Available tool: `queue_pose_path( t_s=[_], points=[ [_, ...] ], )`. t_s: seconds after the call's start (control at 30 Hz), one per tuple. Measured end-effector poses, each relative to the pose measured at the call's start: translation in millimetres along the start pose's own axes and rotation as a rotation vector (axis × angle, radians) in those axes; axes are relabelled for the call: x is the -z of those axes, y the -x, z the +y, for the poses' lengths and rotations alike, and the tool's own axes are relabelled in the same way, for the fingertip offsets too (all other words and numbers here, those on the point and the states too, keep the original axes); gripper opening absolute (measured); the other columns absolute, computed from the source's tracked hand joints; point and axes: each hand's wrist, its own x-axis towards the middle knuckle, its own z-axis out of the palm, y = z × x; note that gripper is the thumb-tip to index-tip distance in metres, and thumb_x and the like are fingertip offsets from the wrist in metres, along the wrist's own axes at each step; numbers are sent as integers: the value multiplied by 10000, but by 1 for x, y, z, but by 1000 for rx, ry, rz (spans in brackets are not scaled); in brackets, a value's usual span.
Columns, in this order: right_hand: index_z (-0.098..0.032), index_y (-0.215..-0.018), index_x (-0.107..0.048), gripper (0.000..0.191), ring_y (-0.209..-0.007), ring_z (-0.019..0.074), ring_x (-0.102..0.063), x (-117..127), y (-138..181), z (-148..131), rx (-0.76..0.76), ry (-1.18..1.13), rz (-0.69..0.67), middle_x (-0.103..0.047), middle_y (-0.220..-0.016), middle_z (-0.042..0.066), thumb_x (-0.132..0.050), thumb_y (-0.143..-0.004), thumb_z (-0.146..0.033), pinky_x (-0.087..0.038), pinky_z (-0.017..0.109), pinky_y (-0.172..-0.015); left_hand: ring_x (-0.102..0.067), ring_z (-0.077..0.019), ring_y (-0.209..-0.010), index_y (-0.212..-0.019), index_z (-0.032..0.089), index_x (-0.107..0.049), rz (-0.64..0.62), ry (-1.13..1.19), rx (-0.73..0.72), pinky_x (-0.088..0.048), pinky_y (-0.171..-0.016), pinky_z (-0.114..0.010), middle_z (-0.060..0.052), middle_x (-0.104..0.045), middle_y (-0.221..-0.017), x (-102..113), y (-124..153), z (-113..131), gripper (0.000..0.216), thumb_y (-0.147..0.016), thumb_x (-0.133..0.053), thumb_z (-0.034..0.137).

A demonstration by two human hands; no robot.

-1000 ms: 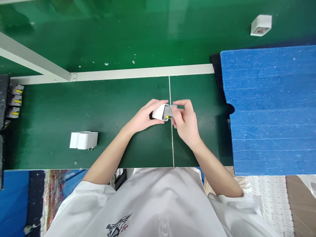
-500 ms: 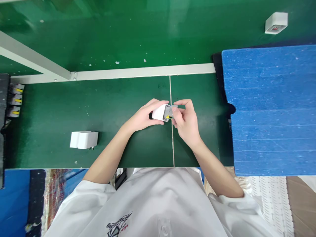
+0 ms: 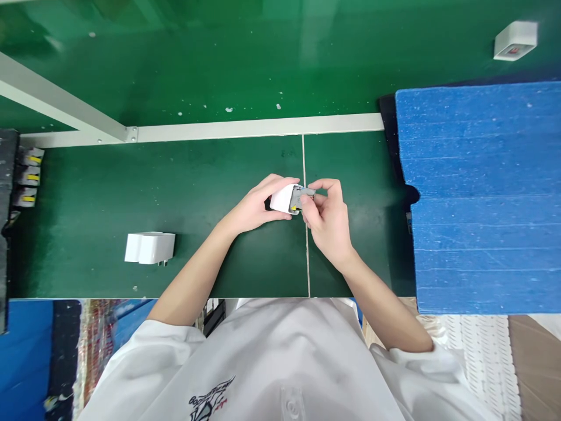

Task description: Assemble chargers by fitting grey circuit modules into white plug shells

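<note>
At the middle of the green bench my left hand (image 3: 256, 204) grips a white charger housing (image 3: 281, 199), thumb and fingers on opposite sides, its mouth facing right. A grey charger core (image 3: 297, 199) with a yellow patch sits partly inside that mouth. My right hand (image 3: 328, 216) pinches the core's outer end between thumb and fingers; its far tip is partly hidden by them. On the bench to the left lie white charger bodies (image 3: 149, 248), side by side, with metal plug prongs at the lower right.
A stack of blue foam sheets (image 3: 482, 199) covers the right end of the bench. A black tray (image 3: 7, 175) at the left edge holds several grey cores (image 3: 30, 175). Another white housing (image 3: 516, 41) stands beyond the pale metal rail (image 3: 254, 128).
My right hand has shifted slightly left, and the grey core sits a little deeper in the white housing. My left hand has barely moved. The far white housing appears farther right.
</note>
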Motion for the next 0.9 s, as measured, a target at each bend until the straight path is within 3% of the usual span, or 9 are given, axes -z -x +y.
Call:
queue_pose_path(
  t_s=[0.27,0.43,0.57,0.63,0.8,0.9],
  points=[
    [-263,-1094,-444,288,-521,123,-472,9,-4,2,94,180,-117,-473,-621,-99,-618,-944,-437,-331,259,-575,-620,-277,-1197,-1412,256,-580,19,-8,33,-511,-1043,-424,-121,-637,-1330,-7,2,2,663,-868,-708,614],
    [-264,-1255,-463,426,-577,137,-554,19,-8,7,29,20,-68,-525,-692,-69,-610,-955,-529,-428,276,-554,-599,-302,-1276,-1436,301,-561,-20,57,-9,-491,-1100,-467,-116,-634,-1385,-6,3,3,664,-858,-740,576],
    [-248,-1377,-438,640,-691,154,-676,30,-12,5,-174,-173,-397,-668,-882,-3,-667,-896,-604,-530,255,-510,-516,-314,-1395,-1478,369,-528,-115,186,-131,-463,-1159,-499,-102,-574,-1460,-5,4,4,663,-872,-748,525],
    [-243,-1412,-422,691,-730,158,-694,32,-13,5,-221,-266,-478,-685,-906,7,-694,-882,-592,-571,251,-526,-490,-313,-1418,-1490,384,-516,-128,213,-121,-475,-1156,-483,-95,-537,-1466,-7,5,4,666,-880,-736,533],
    [-252,-1282,-509,622,-878,171,-694,19,-13,13,-160,-358,-269,-694,-1028,37,-771,-815,-568,-610,230,-545,-578,-277,-1257,-1529,374,-449,-17,285,37,-567,-1024,-418,-101,-508,-1405,-14,7,3,743,-872,-716,599],
    [-264,-1220,-485,637,-999,182,-690,12,-12,17,-169,-391,-170,-688,-1117,40,-836,-751,-514,-643,243,-635,-611,-242,-1139,-1487,319,-493,24,303,80,-581,-940,-372,-104,-573,-1327,-18,8,4,622,-940,-626,584]
  ],
)
